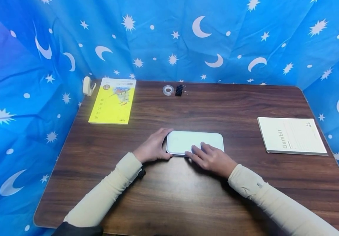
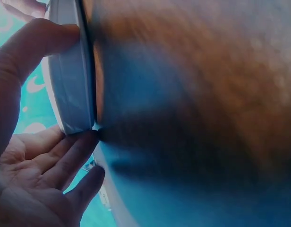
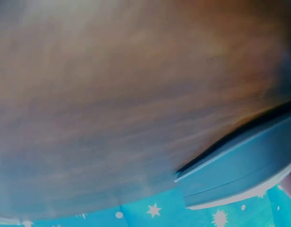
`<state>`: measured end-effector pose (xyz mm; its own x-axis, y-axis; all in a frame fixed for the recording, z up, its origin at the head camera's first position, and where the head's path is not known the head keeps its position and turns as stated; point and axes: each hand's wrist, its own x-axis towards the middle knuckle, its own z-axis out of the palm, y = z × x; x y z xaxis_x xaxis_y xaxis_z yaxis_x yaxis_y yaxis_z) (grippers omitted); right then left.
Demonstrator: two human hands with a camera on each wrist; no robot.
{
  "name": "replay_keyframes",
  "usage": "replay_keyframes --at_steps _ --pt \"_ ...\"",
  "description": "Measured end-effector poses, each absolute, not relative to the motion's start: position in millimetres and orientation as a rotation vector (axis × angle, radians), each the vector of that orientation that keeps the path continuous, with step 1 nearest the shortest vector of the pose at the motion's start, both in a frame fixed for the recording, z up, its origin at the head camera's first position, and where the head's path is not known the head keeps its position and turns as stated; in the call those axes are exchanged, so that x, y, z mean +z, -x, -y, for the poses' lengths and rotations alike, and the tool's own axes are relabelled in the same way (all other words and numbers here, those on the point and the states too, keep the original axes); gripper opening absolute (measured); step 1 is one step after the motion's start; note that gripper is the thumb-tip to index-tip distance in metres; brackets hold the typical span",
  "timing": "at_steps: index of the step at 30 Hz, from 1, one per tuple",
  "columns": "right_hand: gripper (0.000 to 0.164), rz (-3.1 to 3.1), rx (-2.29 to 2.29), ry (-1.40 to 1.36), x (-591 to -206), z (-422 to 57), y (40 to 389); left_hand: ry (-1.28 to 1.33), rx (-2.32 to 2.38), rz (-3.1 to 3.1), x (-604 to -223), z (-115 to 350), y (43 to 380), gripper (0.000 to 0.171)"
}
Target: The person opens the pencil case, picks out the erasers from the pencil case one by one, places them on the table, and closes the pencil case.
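A white, flat box with rounded corners (image 1: 178, 141) lies on the table in front of me, its long side running left to right. My left hand (image 1: 153, 147) grips its left end, the thumb on the near side and fingers round the far corner. The left wrist view shows that thumb pressed on the box's side wall (image 2: 72, 94) and fingertips at its end. My right hand (image 1: 212, 159) rests its fingertips on the box's top near the front edge, right of the middle. In the right wrist view the box (image 3: 240, 170) shows at lower right, with that hand mostly out of frame.
On the dark wooden table (image 1: 187, 196), a yellow book (image 1: 113, 105) and a cream stapler (image 1: 88, 87) lie at back left. A tape roll (image 1: 168, 90) and a black binder clip (image 1: 180, 90) sit at the back. A cream notebook (image 1: 291, 136) lies right. Blue curtains (image 1: 163, 39) surround the table.
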<state>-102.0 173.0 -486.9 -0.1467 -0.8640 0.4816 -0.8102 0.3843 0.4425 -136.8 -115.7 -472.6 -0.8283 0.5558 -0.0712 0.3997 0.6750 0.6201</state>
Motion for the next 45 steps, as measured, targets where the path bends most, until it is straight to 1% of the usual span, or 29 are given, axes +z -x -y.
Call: replay_keyframes --at_steps 6,10,15,19,22,26,30,35,38,41,45 --pt "0.036 1.884 -0.126 -1.455 -488.4 -175.7 105.5 -0.749 0.843 -2.64 -471.3 114.2 138.5 0.103" --pt "0.038 1.959 -0.074 -1.454 -486.1 -183.2 103.1 -0.749 0.814 -2.649 -469.5 114.1 138.9 0.102" --pt "0.041 2.09 0.023 -1.427 -479.7 -206.8 95.3 -0.753 0.788 -2.656 -467.4 114.4 139.0 0.103" --pt "0.037 2.119 0.177 -1.361 -475.9 -231.3 90.3 -0.739 0.787 -2.642 -466.5 115.2 139.7 0.104" --pt "0.036 2.081 0.249 -1.332 -476.0 -244.0 89.1 -0.722 0.798 -2.631 -466.2 117.0 140.6 0.11" --pt "0.032 1.997 0.33 -1.272 -475.9 -249.8 91.9 -0.681 0.864 -2.602 -466.1 118.6 141.4 0.125" --pt "0.029 2.041 0.487 -1.081 -468.8 -250.3 99.4 -0.645 0.939 -2.575 -466.9 117.0 140.9 0.134" --pt "0.015 2.27 0.69 -0.801 -455.4 -248.0 121.3 -0.635 1.012 -2.554 -469.1 117.8 138.3 0.134" --pt "0.018 2.402 0.882 -0.584 -446.2 -243.2 143.2 -0.65 1.06 -2.545 -470.2 118.4 138.3 0.131" --pt "0.017 2.574 1.088 -0.303 -438.5 -238.7 166.9 -0.656 1.066 -2.551 -471.1 119.6 138.8 0.13" --pt "0.026 2.761 1.358 0.025 -439.3 -238.6 191.7 -0.658 1.053 -2.546 -471.6 120.6 138.7 0.126"
